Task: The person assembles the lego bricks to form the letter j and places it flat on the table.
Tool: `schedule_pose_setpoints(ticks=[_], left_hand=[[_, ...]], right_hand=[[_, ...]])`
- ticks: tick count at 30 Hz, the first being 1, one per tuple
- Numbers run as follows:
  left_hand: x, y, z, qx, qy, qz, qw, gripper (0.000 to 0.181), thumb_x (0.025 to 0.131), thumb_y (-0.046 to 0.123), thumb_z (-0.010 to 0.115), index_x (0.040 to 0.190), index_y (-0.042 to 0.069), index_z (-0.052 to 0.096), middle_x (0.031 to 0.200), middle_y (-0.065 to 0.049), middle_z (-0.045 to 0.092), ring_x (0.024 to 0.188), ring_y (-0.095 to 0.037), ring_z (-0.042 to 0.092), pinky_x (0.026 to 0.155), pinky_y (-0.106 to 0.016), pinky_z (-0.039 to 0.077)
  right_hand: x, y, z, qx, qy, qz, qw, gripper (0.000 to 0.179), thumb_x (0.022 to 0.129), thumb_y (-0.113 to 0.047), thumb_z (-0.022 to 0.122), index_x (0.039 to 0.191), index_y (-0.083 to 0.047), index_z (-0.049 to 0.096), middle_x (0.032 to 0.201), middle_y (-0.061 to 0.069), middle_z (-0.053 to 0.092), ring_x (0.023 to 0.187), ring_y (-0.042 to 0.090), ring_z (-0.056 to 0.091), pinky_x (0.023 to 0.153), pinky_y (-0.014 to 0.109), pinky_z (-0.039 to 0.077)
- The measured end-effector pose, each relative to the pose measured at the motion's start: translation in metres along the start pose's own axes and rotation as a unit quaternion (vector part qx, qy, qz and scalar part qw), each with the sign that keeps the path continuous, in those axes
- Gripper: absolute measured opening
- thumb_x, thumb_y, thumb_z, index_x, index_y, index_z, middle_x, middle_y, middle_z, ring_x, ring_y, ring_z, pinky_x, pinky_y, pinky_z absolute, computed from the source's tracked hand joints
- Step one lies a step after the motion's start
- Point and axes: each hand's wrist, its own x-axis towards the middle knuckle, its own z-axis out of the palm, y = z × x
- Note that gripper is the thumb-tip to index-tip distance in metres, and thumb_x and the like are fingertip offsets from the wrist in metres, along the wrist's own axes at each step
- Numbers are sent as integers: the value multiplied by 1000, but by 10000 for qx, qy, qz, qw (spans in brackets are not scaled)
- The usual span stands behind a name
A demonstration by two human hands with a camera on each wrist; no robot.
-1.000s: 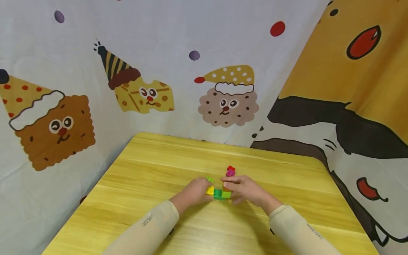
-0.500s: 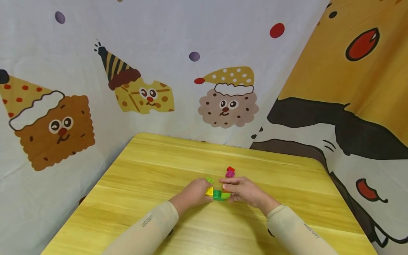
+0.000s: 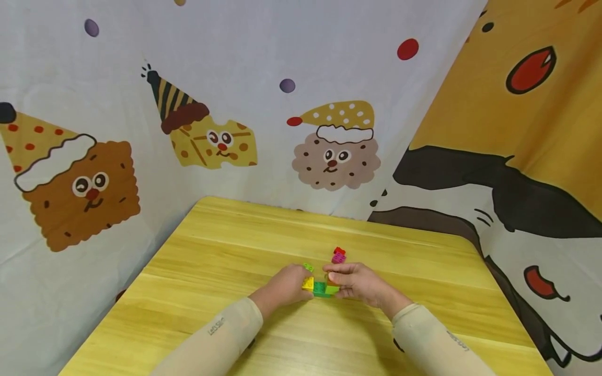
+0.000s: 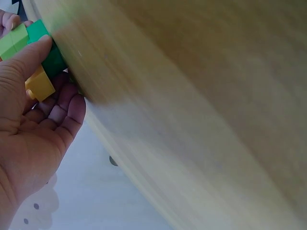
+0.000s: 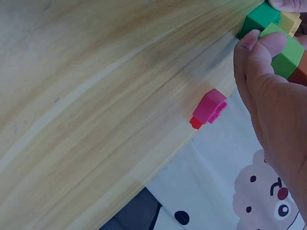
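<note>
A low assembly of toy building bricks lies between my two hands on the table. Its base is a dark green brick [image 3: 320, 289], with a yellow brick [image 3: 308, 283] at the left and a light green brick [image 3: 332, 289] at the right. An orange brick [image 5: 300, 72] sits on the light green one, mostly covered by fingers. My left hand [image 3: 284, 283] grips the left end, thumb along the dark green side and fingers curled behind the yellow brick. My right hand [image 3: 365, 284] pinches the light green and orange bricks at the right end.
Beyond the right hand stand a magenta brick [image 3: 338, 258] and a red brick [image 3: 339, 250], close together. Another light green brick [image 3: 308, 267] shows just past the left fingers. The wooden table [image 3: 226, 245] meets a printed cloth backdrop [image 3: 263, 52] at its far edge.
The right fingers shift slightly around the light green and orange bricks, while the left hand keeps its grip. The head view tilts a little, so the whole scene sits slightly lower.
</note>
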Motion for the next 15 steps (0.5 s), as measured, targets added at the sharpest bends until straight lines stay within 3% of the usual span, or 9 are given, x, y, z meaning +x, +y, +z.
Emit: schedule_pose_setpoints(ticks=[15], left_hand=[[0,0,-1,19,-17,53,10000,32,87,29,90,109,8,80,101,-1,79,81,-6,57,74,-23,50]], right_hand=[[0,1,-1,18,-84,-18,10000,56,108,-23,66,155,3,51,140,21,65,105,26,71,86,31,63]])
